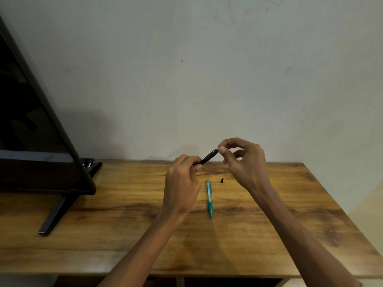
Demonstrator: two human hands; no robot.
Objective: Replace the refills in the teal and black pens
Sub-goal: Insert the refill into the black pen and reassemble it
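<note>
Both hands, left hand (182,179) and right hand (244,160), pinched the black pen (208,157) ends, seemingly mid-disassembly; next, likely drawing its refill out

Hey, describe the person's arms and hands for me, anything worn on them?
Both forearms are bare, with no sleeves in view. The left hand and right hand wear no gloves, and no rings, watch or bracelet show on fingers or wrists.
</note>
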